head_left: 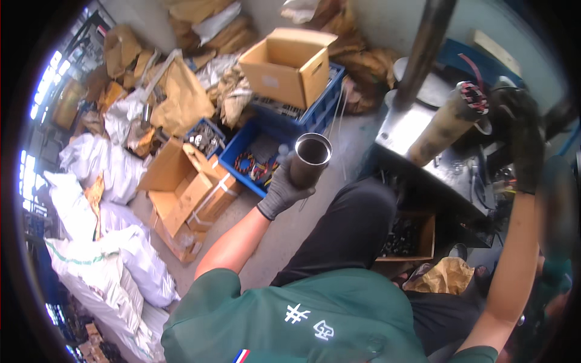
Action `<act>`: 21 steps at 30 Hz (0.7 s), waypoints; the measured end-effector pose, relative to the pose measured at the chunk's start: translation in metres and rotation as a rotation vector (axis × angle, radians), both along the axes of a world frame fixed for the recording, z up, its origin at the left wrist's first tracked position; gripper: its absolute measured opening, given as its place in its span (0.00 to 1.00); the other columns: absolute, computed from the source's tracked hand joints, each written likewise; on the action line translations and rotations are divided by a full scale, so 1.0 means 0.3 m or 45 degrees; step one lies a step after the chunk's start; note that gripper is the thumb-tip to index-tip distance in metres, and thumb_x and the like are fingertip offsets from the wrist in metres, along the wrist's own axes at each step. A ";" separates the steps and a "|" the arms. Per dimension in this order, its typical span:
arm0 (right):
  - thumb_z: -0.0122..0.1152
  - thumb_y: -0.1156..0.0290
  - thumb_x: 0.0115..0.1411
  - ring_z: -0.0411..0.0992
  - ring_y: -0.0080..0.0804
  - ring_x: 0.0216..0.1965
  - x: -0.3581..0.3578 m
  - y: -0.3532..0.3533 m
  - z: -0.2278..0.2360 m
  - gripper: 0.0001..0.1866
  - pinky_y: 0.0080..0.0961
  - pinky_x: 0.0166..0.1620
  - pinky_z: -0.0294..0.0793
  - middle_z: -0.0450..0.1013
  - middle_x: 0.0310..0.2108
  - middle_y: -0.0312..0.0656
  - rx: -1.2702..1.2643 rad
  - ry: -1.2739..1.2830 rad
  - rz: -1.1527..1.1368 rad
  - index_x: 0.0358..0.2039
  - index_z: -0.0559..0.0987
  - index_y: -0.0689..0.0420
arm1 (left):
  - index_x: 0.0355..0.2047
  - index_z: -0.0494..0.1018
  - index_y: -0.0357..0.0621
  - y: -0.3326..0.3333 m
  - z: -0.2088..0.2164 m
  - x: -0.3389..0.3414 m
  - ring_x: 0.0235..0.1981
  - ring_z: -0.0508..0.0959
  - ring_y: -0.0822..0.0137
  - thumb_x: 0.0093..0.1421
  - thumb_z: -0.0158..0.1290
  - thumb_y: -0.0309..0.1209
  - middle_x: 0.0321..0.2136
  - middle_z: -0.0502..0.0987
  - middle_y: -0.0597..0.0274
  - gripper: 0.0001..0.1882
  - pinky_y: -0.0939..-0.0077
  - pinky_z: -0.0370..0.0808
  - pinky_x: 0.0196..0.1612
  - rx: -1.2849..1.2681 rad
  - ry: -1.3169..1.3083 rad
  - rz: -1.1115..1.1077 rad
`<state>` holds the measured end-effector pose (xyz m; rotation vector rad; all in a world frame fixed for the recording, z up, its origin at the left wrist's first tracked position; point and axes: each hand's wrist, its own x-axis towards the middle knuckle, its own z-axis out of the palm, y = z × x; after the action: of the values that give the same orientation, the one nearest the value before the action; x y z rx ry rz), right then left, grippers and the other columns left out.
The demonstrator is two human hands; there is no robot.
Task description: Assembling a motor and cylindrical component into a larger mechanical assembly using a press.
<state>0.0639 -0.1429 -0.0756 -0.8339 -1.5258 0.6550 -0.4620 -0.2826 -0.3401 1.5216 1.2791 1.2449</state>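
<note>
My left hand (279,189), in a dark grey glove, is wrapped around a short metal tube (309,158), fingers closed on its lower half so that only the open upper rim and part of the wall show; the tube's bottom end is hidden inside my palm. It stands nearly upright, mouth tilted a little toward me.

My right hand (521,145), also gloved, is raised at the far right, where the picture darkens and bends (I cannot tell whether its fingers are closed on anything). Just left of it a tan cylinder with red and white windings (451,124) leans on a metal work table (402,130), and a dark vertical post (423,48) crosses in front, cut off at the top edge.

Beyond the tube lie blue crates (242,148), one holding a cardboard box (290,63); their contents are too small to make out. To the left of my grip are more flattened cartons (181,193) and white sacks (115,266). Bare concrete floor (348,139) runs between the crates and the table edge, with open room under the tube. My knee (345,224) sits just below it.
</note>
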 end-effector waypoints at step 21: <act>0.74 0.58 0.45 0.71 0.47 0.60 -0.347 -0.827 -0.072 0.46 0.48 0.65 0.63 0.73 0.57 0.52 0.342 -1.469 -0.337 0.64 0.70 0.62 | 0.57 0.71 0.43 -0.026 1.019 0.791 0.46 0.84 0.48 0.44 0.72 0.44 0.41 0.83 0.46 0.41 0.61 0.80 0.51 0.013 1.416 -1.352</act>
<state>-0.0403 -0.3910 -0.0972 -1.2607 -2.3722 -0.3337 -0.2247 -0.2904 -0.0346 2.4918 0.7240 -0.3605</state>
